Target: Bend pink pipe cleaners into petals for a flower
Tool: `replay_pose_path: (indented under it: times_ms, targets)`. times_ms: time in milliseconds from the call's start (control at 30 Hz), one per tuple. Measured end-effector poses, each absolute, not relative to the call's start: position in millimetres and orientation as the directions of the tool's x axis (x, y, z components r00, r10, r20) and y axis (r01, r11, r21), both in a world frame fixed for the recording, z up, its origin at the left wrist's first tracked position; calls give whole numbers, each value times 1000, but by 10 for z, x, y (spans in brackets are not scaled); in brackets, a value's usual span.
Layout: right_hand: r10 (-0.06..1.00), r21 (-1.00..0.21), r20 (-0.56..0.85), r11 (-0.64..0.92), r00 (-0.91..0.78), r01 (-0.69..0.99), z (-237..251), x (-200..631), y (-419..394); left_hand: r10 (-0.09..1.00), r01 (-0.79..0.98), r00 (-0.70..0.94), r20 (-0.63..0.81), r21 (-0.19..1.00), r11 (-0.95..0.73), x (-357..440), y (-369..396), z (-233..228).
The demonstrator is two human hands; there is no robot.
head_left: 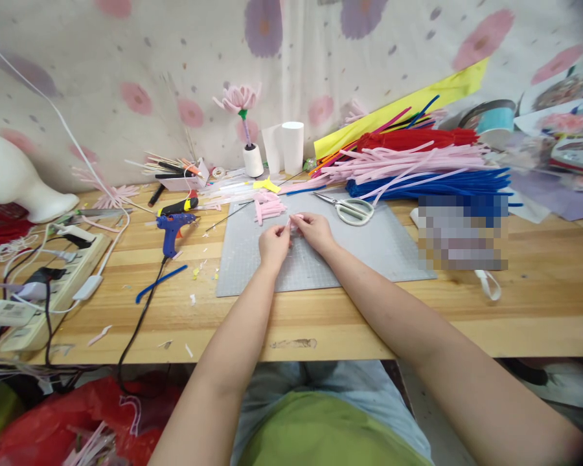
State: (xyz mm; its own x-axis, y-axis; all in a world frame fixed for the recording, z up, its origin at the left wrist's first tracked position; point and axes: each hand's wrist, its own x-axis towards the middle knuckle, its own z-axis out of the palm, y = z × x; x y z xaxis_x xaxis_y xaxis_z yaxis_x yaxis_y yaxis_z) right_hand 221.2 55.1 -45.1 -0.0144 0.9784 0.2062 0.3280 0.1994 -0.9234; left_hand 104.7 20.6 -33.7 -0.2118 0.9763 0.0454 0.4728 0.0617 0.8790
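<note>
table [539, 310] showing pale varnished wood | cutting mat [393, 249] looking matt grey | pipe cleaners [408, 165] looking fuzzy | scissors [350, 208] showing metal blades, plastic handles

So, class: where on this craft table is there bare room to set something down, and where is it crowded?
Bare wood runs along the table front edge, below the grey cutting mat and right of it. The mat's right half, below the scissors, is free too. Crowded: the back with pipe cleaners, and the left around the glue gun and power strip.
</note>
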Motion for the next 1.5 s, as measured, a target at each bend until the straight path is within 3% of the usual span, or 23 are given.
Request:
replay_pose_path:
  times_ms: [367, 667, 867, 1500]
  targets:
    - [977, -929, 214, 208, -14, 306, -414, 2202, 512, 970, 446, -238, 42, 892, 71, 1054, 193, -325]
    - [948, -827, 318, 278, -1, 489, -428, 2201, 469, 962, 481, -270, 41, 871, 98, 1055, 184, -295]
    - [962, -866, 274, 254, -17, 431, -443, 2195, 483, 965, 444, -254, 63, 894, 58, 1051, 186, -319]
    - [962, -817, 267, 254, -52, 517, -456, 2190, 486, 960, 480, -264, 92, 876, 48, 1049, 189, -321]
